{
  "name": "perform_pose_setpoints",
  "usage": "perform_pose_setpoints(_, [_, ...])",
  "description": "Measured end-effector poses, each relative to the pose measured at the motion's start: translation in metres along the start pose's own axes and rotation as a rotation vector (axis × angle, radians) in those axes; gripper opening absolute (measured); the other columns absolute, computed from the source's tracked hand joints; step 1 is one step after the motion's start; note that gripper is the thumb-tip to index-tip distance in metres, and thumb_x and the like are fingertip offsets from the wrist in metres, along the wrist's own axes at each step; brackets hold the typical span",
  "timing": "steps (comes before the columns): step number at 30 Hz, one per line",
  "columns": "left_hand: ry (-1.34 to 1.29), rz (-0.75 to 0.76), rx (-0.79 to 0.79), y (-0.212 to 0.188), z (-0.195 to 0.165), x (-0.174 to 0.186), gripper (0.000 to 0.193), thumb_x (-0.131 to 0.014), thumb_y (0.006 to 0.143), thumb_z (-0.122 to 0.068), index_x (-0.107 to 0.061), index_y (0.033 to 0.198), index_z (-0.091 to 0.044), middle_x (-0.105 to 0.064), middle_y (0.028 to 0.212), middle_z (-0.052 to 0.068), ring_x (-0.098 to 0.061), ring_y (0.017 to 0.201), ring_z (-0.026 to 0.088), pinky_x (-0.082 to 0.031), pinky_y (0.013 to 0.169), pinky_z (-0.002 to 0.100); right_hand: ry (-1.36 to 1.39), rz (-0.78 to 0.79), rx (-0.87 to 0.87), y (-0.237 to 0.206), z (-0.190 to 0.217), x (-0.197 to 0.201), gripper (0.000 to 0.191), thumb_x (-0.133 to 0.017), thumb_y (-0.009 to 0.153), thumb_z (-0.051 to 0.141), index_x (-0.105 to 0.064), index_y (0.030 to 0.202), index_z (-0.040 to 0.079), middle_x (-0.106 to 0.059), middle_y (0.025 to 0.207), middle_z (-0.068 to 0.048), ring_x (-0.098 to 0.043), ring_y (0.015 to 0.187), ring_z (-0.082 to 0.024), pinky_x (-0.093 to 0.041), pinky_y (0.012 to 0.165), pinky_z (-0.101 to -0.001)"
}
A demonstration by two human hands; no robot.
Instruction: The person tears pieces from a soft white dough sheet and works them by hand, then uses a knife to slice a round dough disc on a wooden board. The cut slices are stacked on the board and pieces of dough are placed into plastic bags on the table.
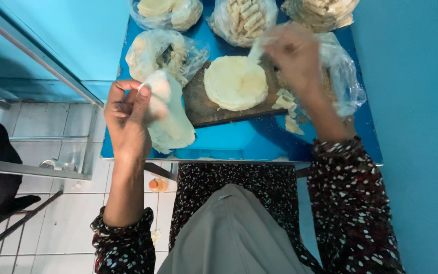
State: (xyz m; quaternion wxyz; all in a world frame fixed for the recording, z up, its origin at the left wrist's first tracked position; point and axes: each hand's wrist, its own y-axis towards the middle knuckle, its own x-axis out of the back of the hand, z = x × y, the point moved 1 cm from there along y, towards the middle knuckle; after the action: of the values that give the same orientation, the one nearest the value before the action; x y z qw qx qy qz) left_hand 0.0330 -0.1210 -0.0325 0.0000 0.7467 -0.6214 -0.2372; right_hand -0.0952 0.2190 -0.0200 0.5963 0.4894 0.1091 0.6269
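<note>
- The left hand pinches a thin pale dough sheet in closed fingers, above the surface's near left edge.
- The right hand, blurred, grips a dough strip over the round stack of pale wrappers on the dark wooden board.
- One sheet is off the stack; many remain.
- Four clear plastic bags of folded pieces line the shiny blue surface's far edge.

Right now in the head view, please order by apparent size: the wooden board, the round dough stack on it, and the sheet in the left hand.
1. Wooden board, partly covered.
2. Round dough stack and sheet held in the left hand: similar; the sheet is nearer the camera, so unsure.
</note>
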Motion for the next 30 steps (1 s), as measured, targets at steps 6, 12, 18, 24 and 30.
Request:
perform_pose_setpoints(6, [0.055,0.006,0.001,0.009,0.002,0.016,0.015,-0.07,0.106,-0.013,-0.058,0.113,-0.006,-0.072,0.1,0.007,-0.067,0.084,0.011,-0.057,0.073,0.027,-0.35,0.295,0.129,-0.034,0.038,-0.025,0.02,-0.08,0.081,0.016,-0.08,0.102,0.016,-0.07,0.104,-0.007,-0.066,0.099,-0.032,-0.053,0.081,-0.043])
perform_pose_setpoints(12, [0.064,0.037,-0.042,0.02,0.007,0.022,0.013,-0.069,0.113,-0.008,-0.058,0.118,-0.004,-0.07,0.1,0.007,-0.06,0.091,0.008,-0.051,0.079,0.024,-0.355,0.359,0.083,-0.031,0.048,-0.019,0.014,-0.08,0.09,0.019,-0.079,0.102,0.013,-0.073,0.098,-0.007,-0.069,0.091,-0.029,-0.054,0.078,-0.0424])
perform_pose_setpoints(18, [-0.012,0.052,0.034,0.025,0.004,0.016,0.011,-0.067,0.108,-0.007,-0.057,0.113,-0.005,-0.071,0.104,0.008,-0.064,0.087,0.009,-0.054,0.075,0.025,-0.355,0.451,0.122,-0.026,0.048,-0.013,0.011,-0.077,0.091,0.022,-0.077,0.096,0.012,-0.074,0.095,-0.005,-0.07,0.087,-0.027,-0.055,0.074,-0.0421])
perform_pose_setpoints(24, [-0.049,0.072,0.089,0.024,0.003,0.013,0.012,-0.067,0.106,-0.007,-0.057,0.113,-0.005,-0.073,0.105,0.011,-0.068,0.088,0.012,-0.057,0.076,0.026,-0.492,0.489,0.004,0.018,0.009,-0.012,0.015,-0.075,0.096,0.019,-0.076,0.111,0.016,-0.07,0.102,-0.005,-0.067,0.097,-0.029,-0.052,0.08,-0.0438])
perform_pose_setpoints(30, [-0.076,0.052,0.114,0.022,0.006,0.016,0.013,-0.067,0.105,-0.006,-0.057,0.113,-0.004,-0.074,0.112,0.013,-0.069,0.096,0.013,-0.058,0.08,0.027,-0.447,0.486,0.223,0.037,-0.006,-0.044,0.025,-0.078,0.077,0.009,-0.068,0.099,0.013,-0.064,0.114,-0.007,-0.062,0.112,-0.033,-0.051,0.086,-0.0432])
